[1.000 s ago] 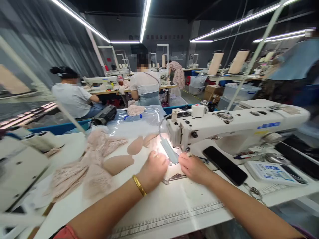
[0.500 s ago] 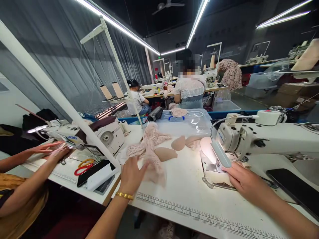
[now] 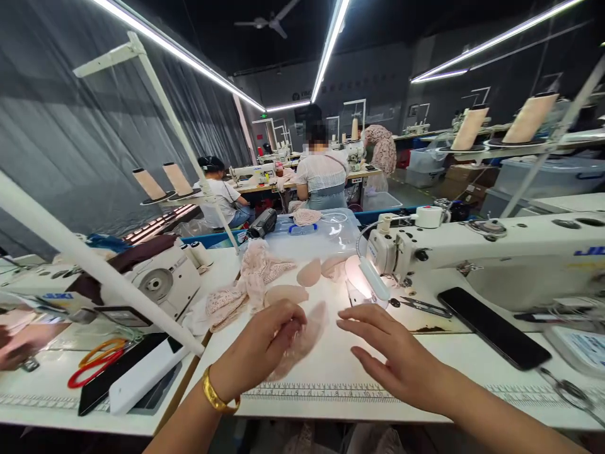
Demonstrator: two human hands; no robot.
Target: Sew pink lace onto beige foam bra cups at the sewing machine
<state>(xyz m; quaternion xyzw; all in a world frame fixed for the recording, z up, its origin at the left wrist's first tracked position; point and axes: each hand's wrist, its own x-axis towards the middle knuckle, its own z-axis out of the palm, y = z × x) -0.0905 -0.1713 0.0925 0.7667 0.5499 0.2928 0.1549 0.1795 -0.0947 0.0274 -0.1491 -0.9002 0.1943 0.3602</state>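
Note:
My left hand, wearing a gold bracelet, has its fingers closed on a sheer pale-pink fabric piece, blurred, that hangs over the white table. To its right my right hand is open, fingers apart and nothing in them. Beyond my hands lie a beige cup-shaped pad and a second flat beige piece. A heap of printed pink fabric rests at the left. The sewing machine stands right of the pads, its lamp lit over a pale piece near the needle.
A ruler strip runs along the table's front edge. On the right are a black phone and thread snips. Orange-red scissors lie on the left table by a neighbour's hand. A clear plastic bin stands behind.
My left hand has lifted the sheer piece from the heap toward the right. My right hand has left the machine lamp and come over the table's front. The view has turned right.

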